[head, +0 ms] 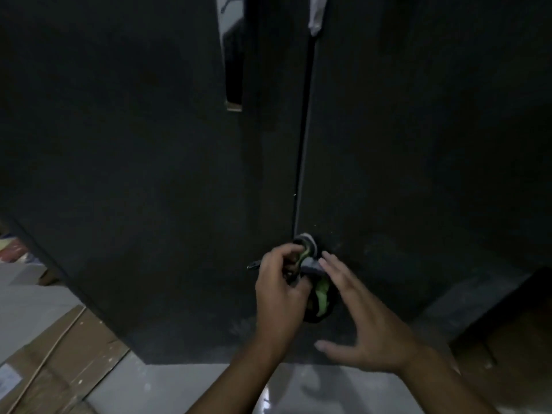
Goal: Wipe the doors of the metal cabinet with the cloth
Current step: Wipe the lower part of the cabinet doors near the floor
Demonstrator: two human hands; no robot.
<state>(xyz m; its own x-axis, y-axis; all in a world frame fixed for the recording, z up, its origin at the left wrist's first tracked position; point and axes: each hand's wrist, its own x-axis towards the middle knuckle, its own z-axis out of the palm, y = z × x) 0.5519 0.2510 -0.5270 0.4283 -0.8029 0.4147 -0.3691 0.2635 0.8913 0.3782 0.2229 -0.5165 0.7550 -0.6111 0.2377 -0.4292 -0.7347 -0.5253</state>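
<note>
Two bare forearms are seen entering from the 6 o'clock edge, above a pale, glossy tiled floor (227,383). Flattened brown cardboard (59,363) is laid on the floor at 8 o'clock, with a thin pale stick lying across it.

Just below the middle of the view, the left hand (279,282) is curled into a fist around a bunched cloth (321,291), which is green, grey and black. The cloth is held low against the front of a dark metal cabinet, at the foot of the seam (301,174) between the two doors, and its bulk hangs over the near edge of the right door (418,144).

The right hand (358,318) is placed at 5 o'clock, just beside the cloth. It is held flat and open, with straight fingers and the thumb spread wide toward 6 o'clock. Nothing is gripped by it. Its fingertips reach the grey part of the cloth; whether pressure is applied cannot be told.

A small metal piece (254,265) is seen jutting from the left door (134,174), just at 9 o'clock of the left hand; what it is cannot be made out.

Farther up, both doors are shown closed and almost black. A long vertical handle (233,70) is fixed to the left door near 12 o'clock, and a scrap of white fabric (316,16) is seen at the top of the seam.
</note>
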